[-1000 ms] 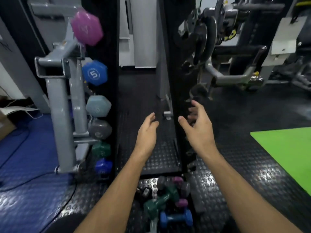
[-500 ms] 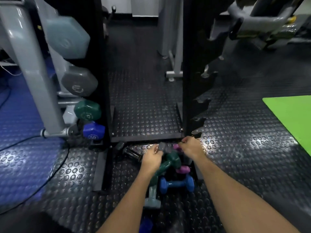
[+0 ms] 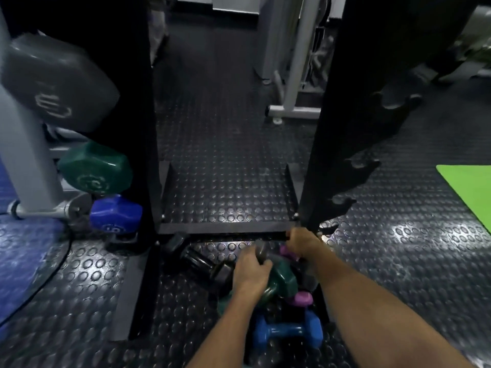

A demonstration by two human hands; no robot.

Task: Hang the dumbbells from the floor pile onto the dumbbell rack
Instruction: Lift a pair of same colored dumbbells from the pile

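Note:
A pile of small dumbbells lies on the floor at the foot of the black rack (image 3: 342, 107). It holds a grey dumbbell (image 3: 262, 253), a green one (image 3: 282, 280), a purple one (image 3: 300, 298), a blue one (image 3: 287, 331) and a black one (image 3: 202, 262). My left hand (image 3: 249, 273) grips the grey dumbbell's near head. At the far side of the pile my right hand (image 3: 305, 244) curls down over that dumbbell's other end, beside a purple head (image 3: 285, 251). Empty hooks (image 3: 364, 166) line the rack's right upright.
On the rack's left side hang a large grey dumbbell (image 3: 59, 83), a green one (image 3: 96, 171) and a blue one (image 3: 116, 213). A grey machine frame (image 3: 24, 160) stands at the left, a white frame (image 3: 295, 110) behind, and a green mat (image 3: 470, 187) at the right.
My view has dropped and moved closer to the floor. Both hands went from raised and empty down to the pile and closed on the grey dumbbell.

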